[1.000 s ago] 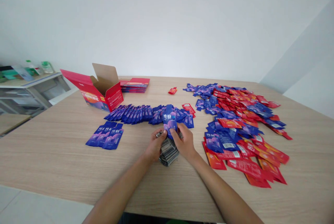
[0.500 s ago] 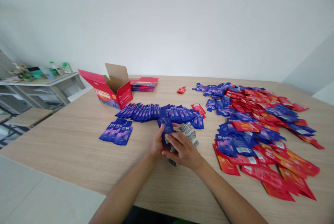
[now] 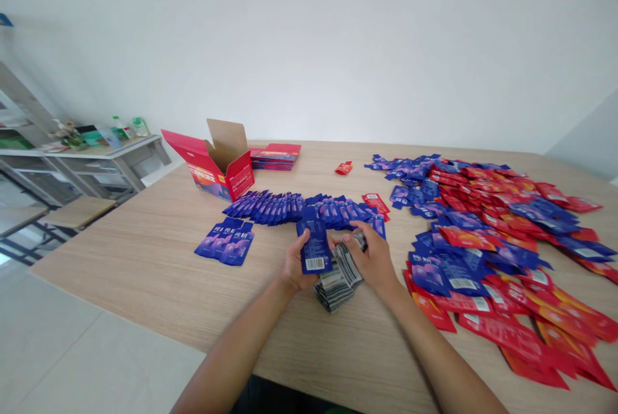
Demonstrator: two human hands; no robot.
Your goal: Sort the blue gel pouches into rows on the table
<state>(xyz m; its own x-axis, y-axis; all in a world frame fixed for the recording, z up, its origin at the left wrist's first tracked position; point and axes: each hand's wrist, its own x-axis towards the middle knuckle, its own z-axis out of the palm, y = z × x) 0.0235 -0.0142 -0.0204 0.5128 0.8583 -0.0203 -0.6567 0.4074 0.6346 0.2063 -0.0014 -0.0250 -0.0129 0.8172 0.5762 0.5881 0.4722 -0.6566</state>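
Note:
My left hand point(image 3: 298, 264) is closed on a blue pouch point(image 3: 316, 253), held upright with its barcode side toward me. Just right of it, a bundle of black-and-white striped slips point(image 3: 333, 291) lies on the table. The thumb and fingers of my right hand point(image 3: 379, 261) are closed about the far end of that bundle; how many slips they grip is hidden. Beyond both hands runs a long overlapping row of blue pouches point(image 3: 270, 208). Several more blue pouches point(image 3: 226, 243) overlap to the left, fronts up.
An open red box point(image 3: 212, 169) stands at the back left, beside a stack of flat red cartons point(image 3: 277, 155). One small red packet point(image 3: 344, 168) lies at the back, and red pouches point(image 3: 375, 203) end the row. A large mixed heap of pouches point(image 3: 487, 227) covers the right side.
My right hand has moved right, off the blue pouch and onto the striped slips. The pouch in my left hand now shows its barcode. The view has shifted slightly left.

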